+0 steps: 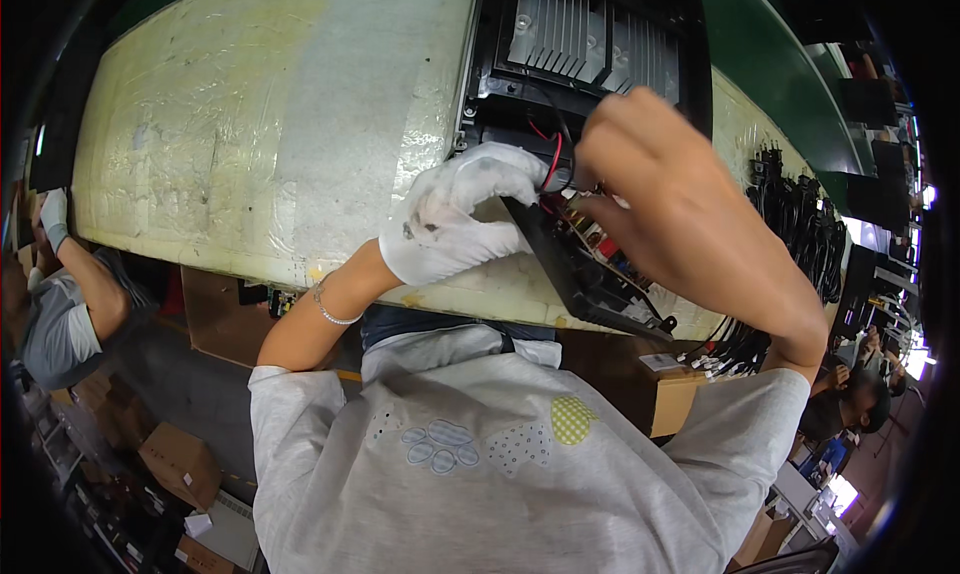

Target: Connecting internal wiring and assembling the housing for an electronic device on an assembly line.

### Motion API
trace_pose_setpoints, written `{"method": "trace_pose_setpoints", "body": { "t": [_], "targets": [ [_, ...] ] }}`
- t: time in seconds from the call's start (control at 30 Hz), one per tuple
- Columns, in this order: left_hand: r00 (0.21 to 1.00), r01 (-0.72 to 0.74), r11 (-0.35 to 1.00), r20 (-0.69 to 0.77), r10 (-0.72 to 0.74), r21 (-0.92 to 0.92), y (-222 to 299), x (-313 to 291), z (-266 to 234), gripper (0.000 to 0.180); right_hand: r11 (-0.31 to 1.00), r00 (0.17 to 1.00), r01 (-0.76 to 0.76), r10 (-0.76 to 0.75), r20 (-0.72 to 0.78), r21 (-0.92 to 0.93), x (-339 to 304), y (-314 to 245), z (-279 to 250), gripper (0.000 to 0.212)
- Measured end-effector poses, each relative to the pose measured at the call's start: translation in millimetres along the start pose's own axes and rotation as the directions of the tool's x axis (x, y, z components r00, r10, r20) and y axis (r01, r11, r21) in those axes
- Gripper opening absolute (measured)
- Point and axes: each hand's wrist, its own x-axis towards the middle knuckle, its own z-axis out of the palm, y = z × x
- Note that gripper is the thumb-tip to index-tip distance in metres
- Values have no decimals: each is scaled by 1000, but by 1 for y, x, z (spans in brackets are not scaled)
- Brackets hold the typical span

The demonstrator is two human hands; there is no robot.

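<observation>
My left hand (455, 214), in a stained white glove, grips the upper left end of a black plastic panel (568, 269). The panel is tilted at the bench's near edge, and part of a circuit board (606, 246) with small components shows inside it. Red wire (555, 160) and black wire run from the panel up to a large black housing (490, 79) with finned grey metal (560, 29) in it. Bare and slightly blurred, my right hand (665, 179) is closed in a pinch over the board and wires. Its fingertips are partly hidden, so whatever they hold cannot be made out.
The bench top (250, 124) is covered with yellowed, taped film. A bundle of black power cords (795, 209) lies at the right. Another person (75, 304) is at the left, with another (855, 404) far right. Cardboard boxes (180, 464) stand on the floor.
</observation>
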Motion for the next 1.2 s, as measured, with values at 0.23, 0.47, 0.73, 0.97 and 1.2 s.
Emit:
{"method": "trace_pose_setpoints", "body": {
  "t": [0.23,0.47,0.73,0.97,1.2],
  "targets": [
    [1000,5,999,8,-5,34,4,0,-3,36,972,971,229,-231,-67,-45,-6,12,11,28],
    [1000,-28,1000,2,28,11,6,2,-1,37,968,974,217,-223,35,127,-9,14,12,30],
    [999,10,1000,-32,-10,-11,4,-2,2,34,991,993,115,-112,-44,69,2,13,14,22],
    [997,-3,990,80,-9,144,9,-2,-7,28,948,953,266,-286,100,174,-1,23,12,29],
    [990,-10,983,141,-16,183,11,3,-10,23,959,982,188,-183,-46,211,-7,22,22,28]
  ]
}}
